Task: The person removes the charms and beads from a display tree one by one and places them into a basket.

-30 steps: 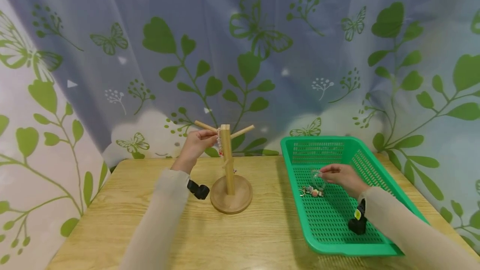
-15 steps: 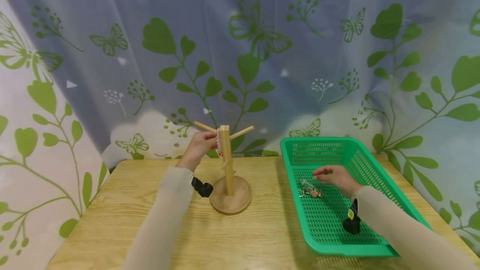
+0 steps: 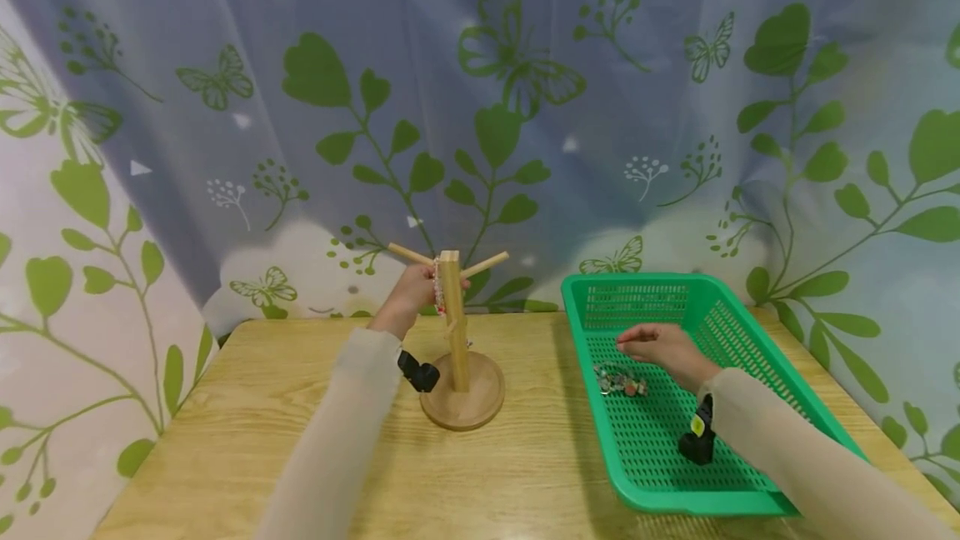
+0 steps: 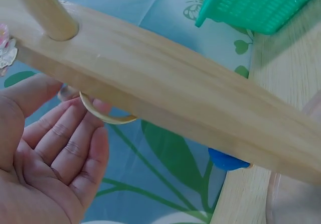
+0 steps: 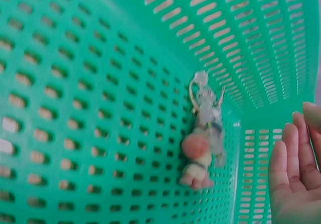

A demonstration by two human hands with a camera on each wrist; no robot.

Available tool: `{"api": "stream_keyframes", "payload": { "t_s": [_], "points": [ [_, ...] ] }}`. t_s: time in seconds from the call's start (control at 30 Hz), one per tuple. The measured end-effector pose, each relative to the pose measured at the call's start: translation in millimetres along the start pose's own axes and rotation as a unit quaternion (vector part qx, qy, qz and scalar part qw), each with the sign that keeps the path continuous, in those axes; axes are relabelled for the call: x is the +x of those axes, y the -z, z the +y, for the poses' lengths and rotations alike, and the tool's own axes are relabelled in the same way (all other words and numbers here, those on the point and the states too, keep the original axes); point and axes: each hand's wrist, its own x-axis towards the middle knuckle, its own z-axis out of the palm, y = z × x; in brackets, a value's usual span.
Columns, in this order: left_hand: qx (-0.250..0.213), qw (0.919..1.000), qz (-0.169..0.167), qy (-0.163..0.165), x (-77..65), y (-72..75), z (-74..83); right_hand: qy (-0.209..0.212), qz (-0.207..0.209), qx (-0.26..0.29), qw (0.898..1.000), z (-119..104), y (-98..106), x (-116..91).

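Observation:
My left hand point(image 3: 414, 290) reaches behind the upright post of a wooden stand point(image 3: 454, 327), a fingertip showing on its far side. In the left wrist view the fingers are loosely extended, palm up, their tips partly hidden by the post beside a pale gold ring point(image 4: 108, 117). A beaded bracelet point(image 3: 439, 288) in pink and white hangs from the stand's left arm. My right hand point(image 3: 663, 348), fingers straight and holding nothing, hovers over a green basket point(image 3: 622, 473). Inside it lie a clear plastic strand point(image 5: 205, 103) and a keychain with a small figure point(image 5: 195, 166), overlapping.
The stand's round base point(image 3: 480, 411) rests on the wooden table point(image 3: 525, 457), left of the basket. A blue piece point(image 4: 228, 158) shows beside the lower post. A curtain point(image 3: 540, 165) printed with leaves and butterflies hangs close behind the table.
My right hand has let go of the clear strand, which dropped onto the keychain in the basket, and moved slightly left. My left hand has moved right from the stand's left arm to behind the post.

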Motion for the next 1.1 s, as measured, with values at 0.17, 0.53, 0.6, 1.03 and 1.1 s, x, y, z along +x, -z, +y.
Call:
{"api": "stream_keyframes", "payload": {
  "t_s": [0.17,0.53,0.6,1.03,1.1],
  "points": [
    [-0.044,0.9988,-0.022,-0.002,3.4,0.7,-3.8,0.010,-0.019,0.020,1.000,-9.1,-9.1,0.5],
    [-0.068,0.9961,-0.048,-0.027,3.3,1.1,-6.9,0.004,-0.016,0.045,0.999,-29.6,-20.2,6.0],
    [-0.063,0.9962,-0.047,-0.039,3.1,0.8,-6.4,0.006,-0.016,0.054,0.998,-32.1,-20.3,7.7],
    [-0.016,0.9994,-0.009,-0.028,-1.2,6.7,-10.6,0.004,-0.024,0.079,0.997,-49.5,-27.2,7.9],
    [-0.014,0.9992,-0.008,-0.036,-1.3,8.5,-11.9,0.006,-0.028,0.079,0.997,-50.3,-29.3,7.2]
  ]
}}
